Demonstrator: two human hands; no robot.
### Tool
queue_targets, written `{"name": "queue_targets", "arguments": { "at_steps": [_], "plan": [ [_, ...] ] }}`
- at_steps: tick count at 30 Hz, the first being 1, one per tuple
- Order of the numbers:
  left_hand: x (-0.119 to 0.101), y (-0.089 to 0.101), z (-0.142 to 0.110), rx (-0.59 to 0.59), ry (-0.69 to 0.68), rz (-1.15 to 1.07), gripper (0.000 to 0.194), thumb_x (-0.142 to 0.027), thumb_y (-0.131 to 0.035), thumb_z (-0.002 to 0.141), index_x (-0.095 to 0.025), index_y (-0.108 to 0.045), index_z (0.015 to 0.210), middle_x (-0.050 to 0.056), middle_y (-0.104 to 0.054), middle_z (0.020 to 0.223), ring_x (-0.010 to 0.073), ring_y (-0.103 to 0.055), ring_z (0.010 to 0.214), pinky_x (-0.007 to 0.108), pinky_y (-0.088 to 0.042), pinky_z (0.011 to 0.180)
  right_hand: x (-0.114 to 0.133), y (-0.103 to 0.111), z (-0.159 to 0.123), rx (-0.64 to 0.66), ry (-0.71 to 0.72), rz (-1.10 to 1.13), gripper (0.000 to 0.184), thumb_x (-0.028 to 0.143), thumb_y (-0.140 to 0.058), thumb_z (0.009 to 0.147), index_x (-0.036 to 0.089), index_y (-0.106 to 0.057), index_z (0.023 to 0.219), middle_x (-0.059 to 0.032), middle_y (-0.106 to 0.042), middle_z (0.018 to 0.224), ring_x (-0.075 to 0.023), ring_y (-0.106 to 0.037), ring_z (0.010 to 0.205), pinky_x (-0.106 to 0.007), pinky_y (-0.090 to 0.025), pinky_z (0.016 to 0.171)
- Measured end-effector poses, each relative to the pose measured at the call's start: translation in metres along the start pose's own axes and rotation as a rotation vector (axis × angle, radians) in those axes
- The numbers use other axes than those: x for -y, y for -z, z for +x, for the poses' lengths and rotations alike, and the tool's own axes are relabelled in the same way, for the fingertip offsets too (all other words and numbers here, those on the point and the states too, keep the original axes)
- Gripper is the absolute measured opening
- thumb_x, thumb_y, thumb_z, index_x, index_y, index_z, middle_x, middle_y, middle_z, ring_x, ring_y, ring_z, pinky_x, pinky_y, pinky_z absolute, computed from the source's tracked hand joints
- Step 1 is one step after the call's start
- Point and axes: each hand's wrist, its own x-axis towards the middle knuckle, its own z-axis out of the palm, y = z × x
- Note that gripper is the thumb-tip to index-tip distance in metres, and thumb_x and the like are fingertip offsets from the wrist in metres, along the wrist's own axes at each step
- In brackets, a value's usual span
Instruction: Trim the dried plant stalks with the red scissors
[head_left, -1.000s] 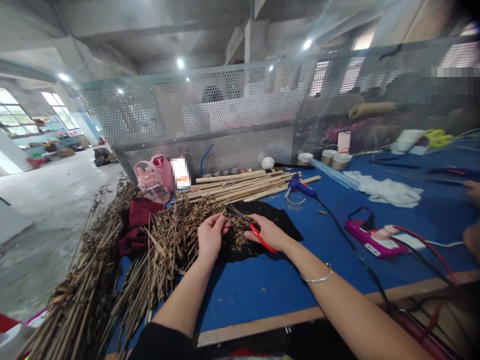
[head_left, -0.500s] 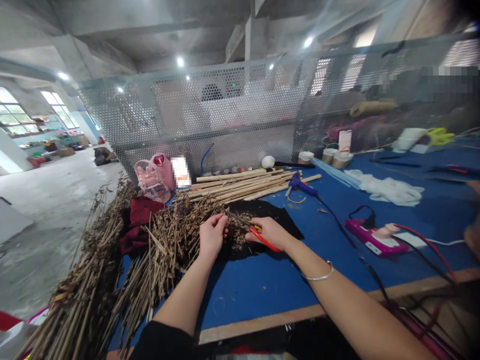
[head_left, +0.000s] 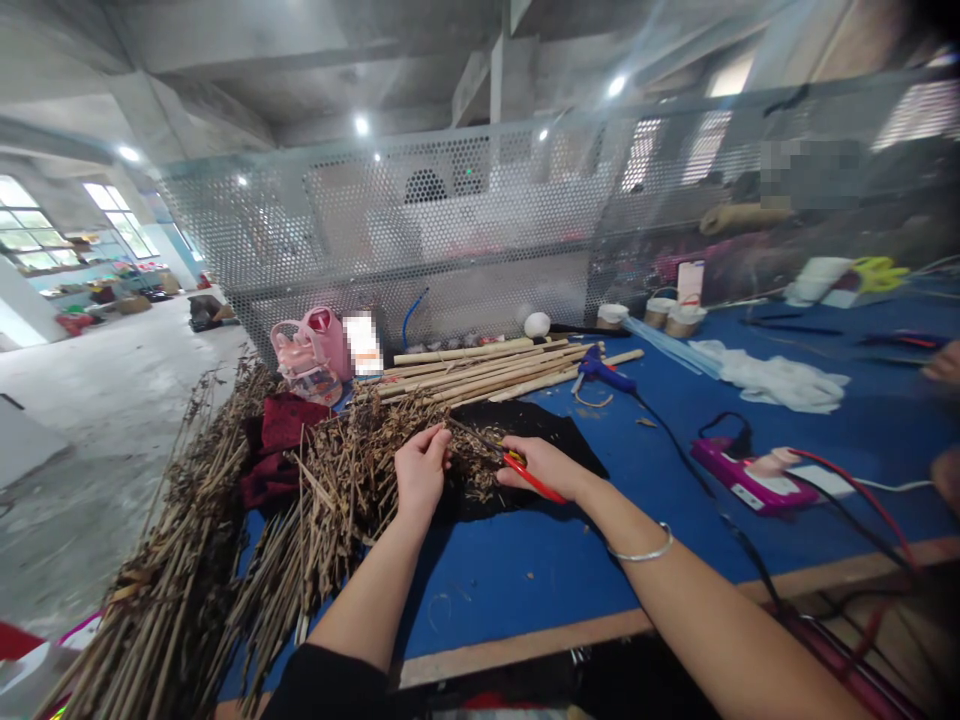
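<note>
My left hand (head_left: 421, 472) is closed in a pinch at the right edge of a heap of dried plant stalks (head_left: 341, 470). What its fingertips hold is too small to make out. My right hand (head_left: 541, 468) grips scissors with red and yellow handles (head_left: 534, 478). Their dark blades point left and end close to my left fingertips. Under both hands lies a black cloth (head_left: 559, 435) strewn with brown plant bits (head_left: 476, 470).
Bare pale sticks (head_left: 495, 372) lie behind the cloth. A blue glue gun (head_left: 606, 372) trails its cord past a purple power strip (head_left: 750, 478). White gloves or plastic (head_left: 780, 378) lie farther right. At the right edge shows another person's hand (head_left: 943, 365). A perforated metal panel (head_left: 300, 230) stands behind.
My left hand has shifted slightly left and my right hand slightly right, widening the gap between them a little. At the right edge, the other person's hand has moved.
</note>
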Motion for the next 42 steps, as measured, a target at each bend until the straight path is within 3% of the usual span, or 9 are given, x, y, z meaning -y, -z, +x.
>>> {"name": "queue_targets", "arguments": {
  "at_steps": [6,12,21,29,42],
  "plan": [
    [-0.004,0.001,-0.001,-0.051,-0.011,-0.017,0.033,-0.032,-0.06,0.069,-0.009,-0.065,0.093,0.0,-0.06,0.059,0.0076,-0.051,0.049,0.019,-0.044,0.047,0.0,0.0,-0.001,0.009,0.064,0.066,0.039,0.053,-0.057,0.068,0.016,-0.055,0.08,0.003,-0.048,0.062,-0.0086,-0.037,0.054,-0.02,-0.031,0.052],
    [-0.002,-0.002,-0.003,-0.012,-0.012,-0.044,0.031,-0.033,-0.062,0.067,-0.01,-0.066,0.088,0.0,-0.061,0.057,0.009,-0.054,0.05,0.021,-0.047,0.052,0.003,-0.003,-0.001,-0.01,0.077,0.105,0.038,0.046,-0.062,0.066,0.017,-0.056,0.09,-0.0003,-0.055,0.073,-0.0112,-0.044,0.062,-0.022,-0.036,0.058],
    [-0.007,-0.002,-0.008,0.082,0.007,0.039,0.022,-0.032,-0.063,0.065,-0.01,-0.065,0.069,0.0,-0.059,0.05,0.0094,-0.053,0.043,0.02,-0.045,0.046,0.0,-0.007,0.002,0.016,0.011,0.124,0.036,0.049,-0.062,0.064,0.017,-0.055,0.078,0.0047,-0.047,0.06,-0.0073,-0.035,0.052,-0.019,-0.03,0.049],
    [-0.003,-0.004,-0.01,0.096,0.001,-0.006,0.034,-0.037,-0.063,0.066,-0.011,-0.064,0.087,0.005,-0.065,0.071,0.011,-0.058,0.056,0.023,-0.05,0.053,-0.004,-0.001,0.002,-0.032,-0.027,0.096,0.037,0.052,-0.058,0.064,0.016,-0.052,0.07,0.0055,-0.044,0.056,-0.0072,-0.034,0.052,-0.019,-0.029,0.048],
    [0.006,-0.001,-0.005,0.123,0.007,0.115,0.021,-0.03,-0.059,0.07,-0.013,-0.066,0.082,0.003,-0.063,0.064,0.0121,-0.058,0.056,0.023,-0.05,0.054,-0.017,0.003,0.005,0.035,-0.102,0.014,0.043,0.059,-0.059,0.06,0.016,-0.053,0.064,0.0044,-0.047,0.055,-0.0078,-0.037,0.051,-0.019,-0.028,0.047]
  ]
}}
